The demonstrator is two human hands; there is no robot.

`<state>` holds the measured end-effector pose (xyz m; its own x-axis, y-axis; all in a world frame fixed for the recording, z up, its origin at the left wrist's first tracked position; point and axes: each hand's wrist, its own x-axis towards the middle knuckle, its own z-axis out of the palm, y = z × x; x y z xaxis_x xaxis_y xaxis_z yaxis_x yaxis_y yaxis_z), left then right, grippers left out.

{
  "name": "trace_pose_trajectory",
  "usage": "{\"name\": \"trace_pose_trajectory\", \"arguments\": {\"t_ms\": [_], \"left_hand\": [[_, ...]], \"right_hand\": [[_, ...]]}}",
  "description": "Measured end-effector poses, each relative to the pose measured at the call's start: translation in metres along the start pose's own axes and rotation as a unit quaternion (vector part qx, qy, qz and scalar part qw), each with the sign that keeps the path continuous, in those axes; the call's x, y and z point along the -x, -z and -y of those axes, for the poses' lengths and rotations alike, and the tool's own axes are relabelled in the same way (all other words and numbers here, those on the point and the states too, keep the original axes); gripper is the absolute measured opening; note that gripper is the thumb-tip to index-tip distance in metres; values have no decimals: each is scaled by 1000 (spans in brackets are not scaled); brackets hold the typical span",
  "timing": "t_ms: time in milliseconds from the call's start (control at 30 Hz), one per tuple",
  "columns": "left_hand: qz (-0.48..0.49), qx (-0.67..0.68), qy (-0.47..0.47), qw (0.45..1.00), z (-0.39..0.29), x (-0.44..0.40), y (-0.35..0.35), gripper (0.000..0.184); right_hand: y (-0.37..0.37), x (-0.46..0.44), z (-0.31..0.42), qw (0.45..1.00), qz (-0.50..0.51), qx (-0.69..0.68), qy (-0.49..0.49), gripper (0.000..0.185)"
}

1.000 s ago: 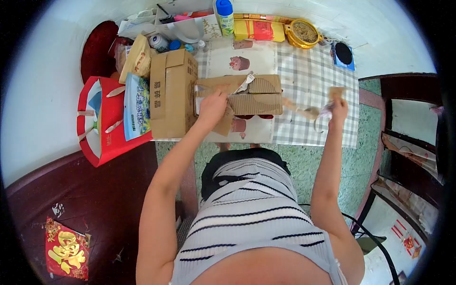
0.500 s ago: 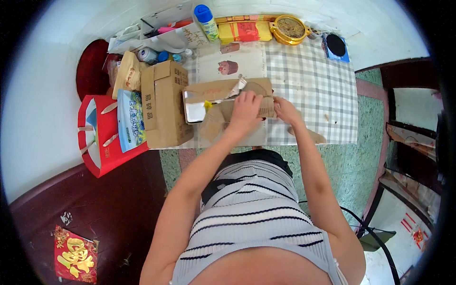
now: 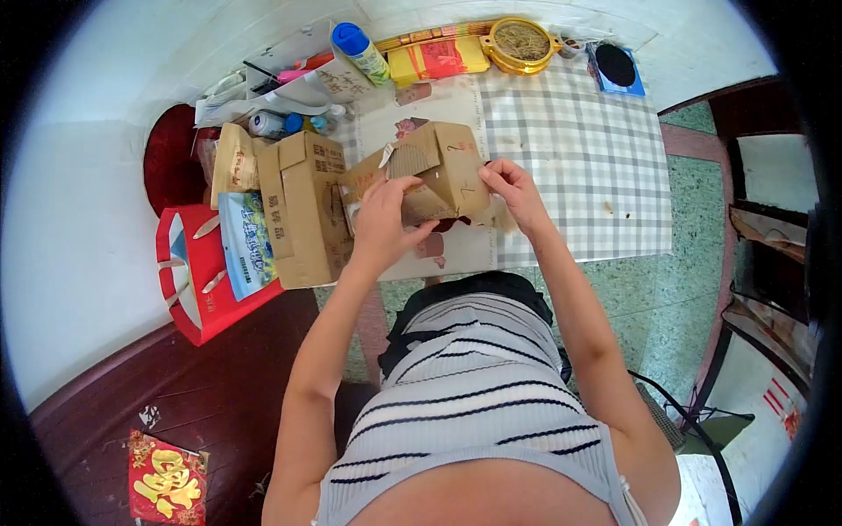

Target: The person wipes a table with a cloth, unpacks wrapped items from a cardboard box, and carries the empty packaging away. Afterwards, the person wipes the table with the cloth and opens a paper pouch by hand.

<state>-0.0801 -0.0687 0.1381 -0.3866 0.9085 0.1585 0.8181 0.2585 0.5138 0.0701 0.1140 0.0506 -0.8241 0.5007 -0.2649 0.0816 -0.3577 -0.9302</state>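
A torn brown cardboard box (image 3: 456,171) sits tilted on the table in front of me, with its end raised and a ripped corrugated flap on top. Over the box's left part lies my left hand (image 3: 381,219), its thumb and fingers spread wide along the cardboard. My right hand (image 3: 516,191) pinches the box's right edge between thumb and fingers. Something dark red, too hidden to name, shows beneath the box's near edge. Standing against its left side is a larger closed cardboard carton (image 3: 303,210).
A red gift bag (image 3: 210,302) and a blue snack pouch (image 3: 246,241) stand at the left. Along the back are a blue-capped spray can (image 3: 361,54), a yellow packet (image 3: 438,61) and a golden incense bowl (image 3: 522,44). A checkered cloth (image 3: 579,158) covers the table.
The cardboard box has been turned and tilted up, hiding its white opening. My left hand has moved left and spread its fingers; my right hand stays at the right edge.
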Motion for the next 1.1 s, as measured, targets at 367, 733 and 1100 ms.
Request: {"name": "trace_pose_trajectory", "arguments": {"t_ms": [367,733,1100], "left_hand": [[116,140,158,971,16,14,-30,33],[147,-49,58,986,12,2,-80,108],[84,-72,100,989,48,0,-64,122]], "right_hand": [[21,-13,-11,971,-207,-9,-121,37],[-19,-7,13,804,-97,574,-119,91],[59,-25,-12,924,-184,322,-90,50]]}}
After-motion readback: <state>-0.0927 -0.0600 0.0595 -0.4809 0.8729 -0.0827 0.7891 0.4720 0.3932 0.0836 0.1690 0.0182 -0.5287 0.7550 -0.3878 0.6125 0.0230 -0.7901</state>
